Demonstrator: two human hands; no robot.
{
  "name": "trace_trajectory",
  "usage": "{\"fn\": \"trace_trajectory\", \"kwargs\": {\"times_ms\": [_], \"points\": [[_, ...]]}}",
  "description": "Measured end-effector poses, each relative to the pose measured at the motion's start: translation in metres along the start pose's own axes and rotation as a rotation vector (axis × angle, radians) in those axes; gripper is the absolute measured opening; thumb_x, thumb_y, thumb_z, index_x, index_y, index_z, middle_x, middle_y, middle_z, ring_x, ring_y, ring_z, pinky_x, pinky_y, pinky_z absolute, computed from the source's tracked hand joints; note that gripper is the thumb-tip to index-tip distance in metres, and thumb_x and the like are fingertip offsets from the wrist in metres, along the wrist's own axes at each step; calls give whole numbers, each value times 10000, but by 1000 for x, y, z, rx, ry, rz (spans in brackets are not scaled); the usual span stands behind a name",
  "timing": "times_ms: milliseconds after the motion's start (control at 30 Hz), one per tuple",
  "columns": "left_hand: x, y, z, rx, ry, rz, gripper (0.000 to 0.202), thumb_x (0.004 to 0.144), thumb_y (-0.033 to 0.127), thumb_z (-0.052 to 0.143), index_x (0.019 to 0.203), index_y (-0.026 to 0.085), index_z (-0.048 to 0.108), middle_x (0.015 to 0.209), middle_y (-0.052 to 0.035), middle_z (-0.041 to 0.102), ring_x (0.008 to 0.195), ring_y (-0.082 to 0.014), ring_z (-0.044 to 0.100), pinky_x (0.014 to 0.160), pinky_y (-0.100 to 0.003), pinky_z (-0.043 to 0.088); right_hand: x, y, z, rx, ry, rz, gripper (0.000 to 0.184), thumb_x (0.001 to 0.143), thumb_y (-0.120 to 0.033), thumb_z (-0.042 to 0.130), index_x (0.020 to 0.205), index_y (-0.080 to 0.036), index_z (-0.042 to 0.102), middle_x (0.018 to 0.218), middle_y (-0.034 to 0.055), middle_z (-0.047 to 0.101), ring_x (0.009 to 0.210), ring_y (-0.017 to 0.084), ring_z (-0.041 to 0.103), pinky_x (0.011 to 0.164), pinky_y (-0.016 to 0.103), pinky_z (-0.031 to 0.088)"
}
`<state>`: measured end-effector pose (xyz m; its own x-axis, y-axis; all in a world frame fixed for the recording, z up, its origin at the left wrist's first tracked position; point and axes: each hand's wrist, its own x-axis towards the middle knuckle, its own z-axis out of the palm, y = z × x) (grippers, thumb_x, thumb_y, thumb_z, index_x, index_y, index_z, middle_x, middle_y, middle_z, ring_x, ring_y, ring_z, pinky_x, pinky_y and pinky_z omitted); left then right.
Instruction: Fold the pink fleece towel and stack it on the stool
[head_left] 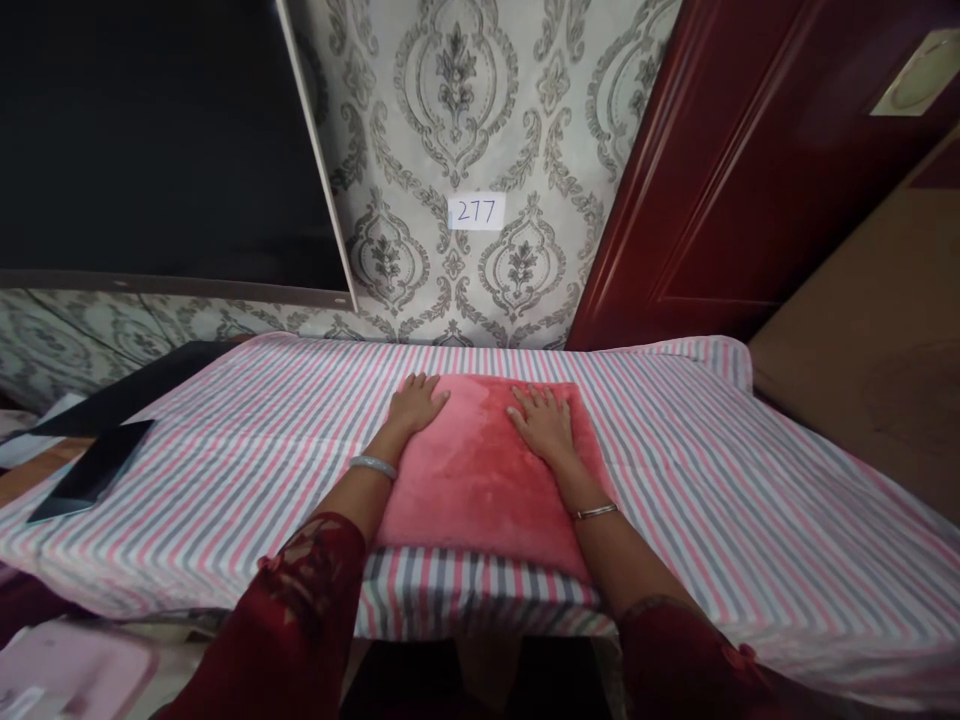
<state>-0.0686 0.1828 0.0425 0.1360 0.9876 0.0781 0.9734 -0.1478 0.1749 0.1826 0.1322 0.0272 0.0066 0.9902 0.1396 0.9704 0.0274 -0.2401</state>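
Note:
A fuzzy pink-red cloth (pixel 472 480), roughly square, lies flat on a striped tablecloth (pixel 285 440) in the middle of the head view. Its left part looks lighter than the rest. My left hand (pixel 416 403) rests on its far left corner, fingers spread and pointing away from me. Over on the far right part, my right hand (pixel 544 422) lies palm down with its fingers apart. Neither hand grips anything. The cloth's near edge reaches close to the front edge of the table.
To the left lies a dark phone or tablet (pixel 94 470). A large black screen (pixel 165 140) hangs at the upper left. Behind the table is a patterned wall with a paper (pixel 476 211) reading 277. A dark red door (pixel 697 180) stands at the right. Below left is a pink object (pixel 75 665).

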Motion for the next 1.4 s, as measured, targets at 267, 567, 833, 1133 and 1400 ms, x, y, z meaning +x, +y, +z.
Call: {"fn": "trace_trajectory", "kwargs": {"times_ms": [267,567,833,1133,1400], "points": [[2,-2,4,-68,16,4,658,994,549,300,1537,186,378,1619,-119,329,1512,-295,227,1177,-468,288,10,35,-12,4,-66,133,569,1018,-515,250,1535,-312,375,1645,26,274,1520,299,185,1173,648,160],[10,-13,11,-180,50,9,620,988,514,329,1511,193,421,1610,-92,355,1504,-266,260,1194,-430,271,10,55,-1,129,-7,193,606,1003,-532,255,1547,-289,361,1655,27,248,1476,295,305,1154,510,330],[6,-4,-1,-73,5,-44,625,994,496,291,1538,198,364,1639,-134,273,1519,-287,215,1178,-552,260,13,54,-6,110,-50,188,603,1019,-523,224,1568,-292,315,1671,29,194,1500,279,254,1172,486,300],[-50,51,-29,28,141,320,581,1013,463,288,1481,152,436,1590,-164,365,1496,-272,274,1204,-481,214,-24,28,-38,89,15,-129,552,1033,-398,219,1565,-294,324,1666,18,205,1542,272,125,1207,554,179],[-114,72,24,75,88,470,688,981,544,366,1528,126,376,1599,-178,344,1508,-314,240,1206,-582,153,-45,21,-19,-1,-159,-441,547,1032,-465,277,1564,-339,303,1659,-4,222,1540,246,145,1220,552,110]]}}
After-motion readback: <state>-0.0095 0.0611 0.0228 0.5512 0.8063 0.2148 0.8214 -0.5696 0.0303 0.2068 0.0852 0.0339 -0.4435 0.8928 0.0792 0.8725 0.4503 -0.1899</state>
